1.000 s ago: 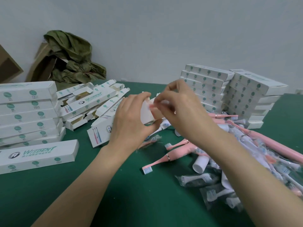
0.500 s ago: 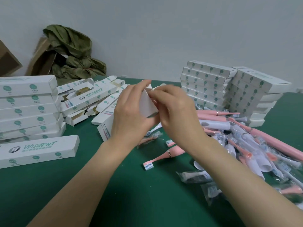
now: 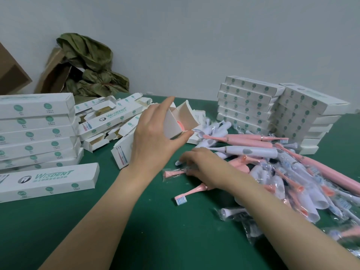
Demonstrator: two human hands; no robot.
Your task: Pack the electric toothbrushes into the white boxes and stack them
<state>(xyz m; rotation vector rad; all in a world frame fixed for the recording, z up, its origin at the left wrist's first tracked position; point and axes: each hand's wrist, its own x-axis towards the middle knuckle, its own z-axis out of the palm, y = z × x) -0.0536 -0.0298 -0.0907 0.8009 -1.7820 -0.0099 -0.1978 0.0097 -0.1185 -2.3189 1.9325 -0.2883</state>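
My left hand (image 3: 153, 141) holds a white box (image 3: 175, 123) by its near end, flaps open, with something pink showing inside. My right hand (image 3: 202, 164) is down on the green table (image 3: 136, 221), fingers closing on a pink brush head in a clear wrapper (image 3: 172, 174). A pile of pink and white electric toothbrushes (image 3: 253, 151) and wrapped brush heads lies to the right. Packed white boxes stand stacked at the left (image 3: 37, 129) and at the back right (image 3: 251, 102).
Empty open boxes (image 3: 113, 117) lie jumbled behind my left hand. One closed box (image 3: 48, 182) lies alone at the front left. A loose pink brush head (image 3: 187, 195) sits near my right wrist. Brown cardboard and green cloth (image 3: 87, 65) rest against the wall.
My right hand has left the box flap and dropped to the table onto the wrapped pink brush head. My left hand still holds the box, now with its end open.
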